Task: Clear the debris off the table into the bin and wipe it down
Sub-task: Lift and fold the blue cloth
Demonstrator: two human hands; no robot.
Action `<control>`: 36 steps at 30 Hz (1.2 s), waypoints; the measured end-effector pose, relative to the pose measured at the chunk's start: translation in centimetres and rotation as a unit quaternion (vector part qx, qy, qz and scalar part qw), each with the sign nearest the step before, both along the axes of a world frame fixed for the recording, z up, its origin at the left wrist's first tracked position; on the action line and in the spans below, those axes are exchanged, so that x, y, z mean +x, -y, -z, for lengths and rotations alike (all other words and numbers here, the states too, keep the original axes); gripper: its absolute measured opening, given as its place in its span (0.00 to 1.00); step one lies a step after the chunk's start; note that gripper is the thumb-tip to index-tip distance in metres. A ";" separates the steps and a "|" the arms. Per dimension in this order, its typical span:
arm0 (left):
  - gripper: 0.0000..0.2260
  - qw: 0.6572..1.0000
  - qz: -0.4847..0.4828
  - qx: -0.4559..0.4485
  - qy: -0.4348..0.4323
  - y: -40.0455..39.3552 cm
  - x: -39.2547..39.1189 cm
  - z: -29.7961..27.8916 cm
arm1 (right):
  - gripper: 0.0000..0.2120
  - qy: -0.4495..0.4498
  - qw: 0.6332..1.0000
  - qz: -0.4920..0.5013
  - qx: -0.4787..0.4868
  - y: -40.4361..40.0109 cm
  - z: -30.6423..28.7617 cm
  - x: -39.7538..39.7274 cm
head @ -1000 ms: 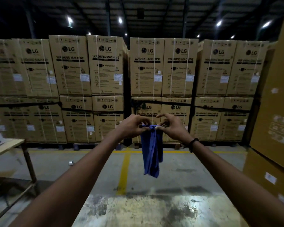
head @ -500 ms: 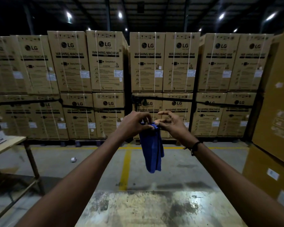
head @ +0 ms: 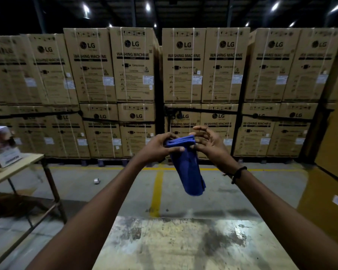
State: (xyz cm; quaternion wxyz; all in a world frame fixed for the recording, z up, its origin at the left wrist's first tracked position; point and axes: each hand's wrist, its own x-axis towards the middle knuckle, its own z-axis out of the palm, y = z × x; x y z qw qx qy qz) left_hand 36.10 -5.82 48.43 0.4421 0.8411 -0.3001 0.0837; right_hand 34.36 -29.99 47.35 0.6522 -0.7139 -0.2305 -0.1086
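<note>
two hands raised above stained table (head: 183, 244): left hand (head: 156, 147) pinching folded blue cloth (head: 187, 168), right hand (head: 211, 145) fingers spread beside it.

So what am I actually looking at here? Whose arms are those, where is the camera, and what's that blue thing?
There is no robot here: the camera sits on a person's head, looking forward and down, so the two bare arms are that person's own. The left hand grips the top of a folded blue cloth, which hangs down in the air. The right hand is beside it, fingers spread and touching the cloth's top edge. Below, at the bottom of the picture, is the worn, stained table to be wiped; the cloth is not touching it. Behind stand stacked cardboard boxes marked as washing machines, and a side table at the left.
</note>
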 end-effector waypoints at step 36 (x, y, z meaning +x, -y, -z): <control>0.40 0.953 -0.171 -0.187 -0.166 -7.7 -27.6 16.1 | 0.42 -0.111 0.967 -0.211 -0.085 -10.9 15.1 -16.6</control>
